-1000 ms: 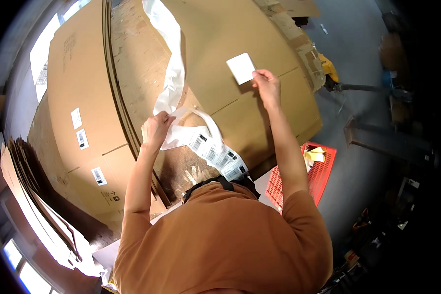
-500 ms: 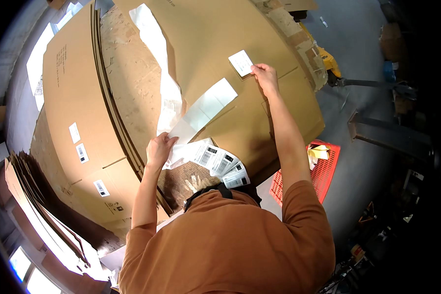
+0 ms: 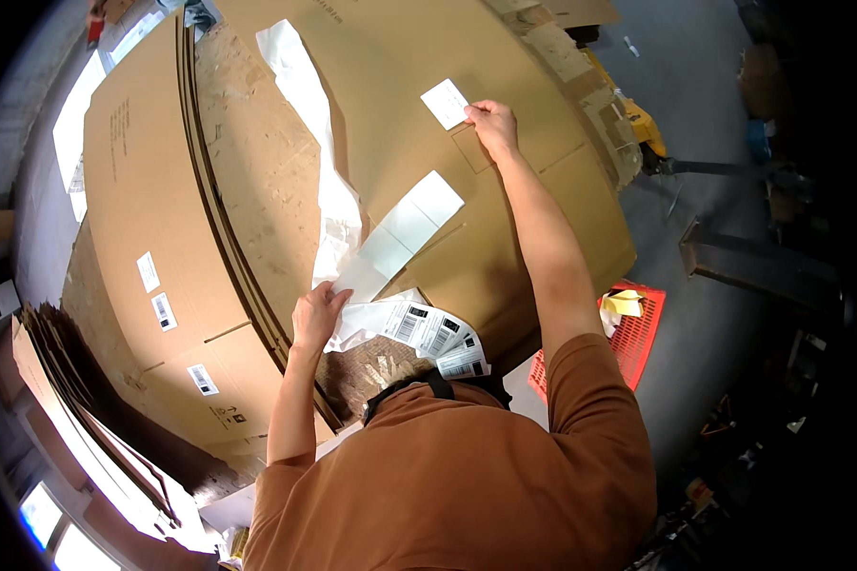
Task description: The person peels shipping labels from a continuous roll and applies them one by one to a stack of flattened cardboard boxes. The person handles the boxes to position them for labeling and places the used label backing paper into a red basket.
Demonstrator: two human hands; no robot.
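Note:
My right hand pinches the lower right corner of a white label over a large flat brown cardboard sheet. Just below the label, a rectangular outline shows on the cardboard. My left hand is closed on a pale strip of label backing, which slants up to the right across the sheet. Close to my body, the barcode labels hang in folds from this side. A long crumpled white paper strip runs away from my left hand toward the far edge.
To the left lies a stack of cardboard sheets, its top one bearing several stuck-on labels. A red plastic basket with yellow paper stands at right. Beyond it is a dark metal beam. Something yellow shows beside the cardboard.
My right hand has moved up and left with the label, baring the outline on the cardboard. My left hand and the backing strip sit slightly lower. Part of a person appears at the far left.

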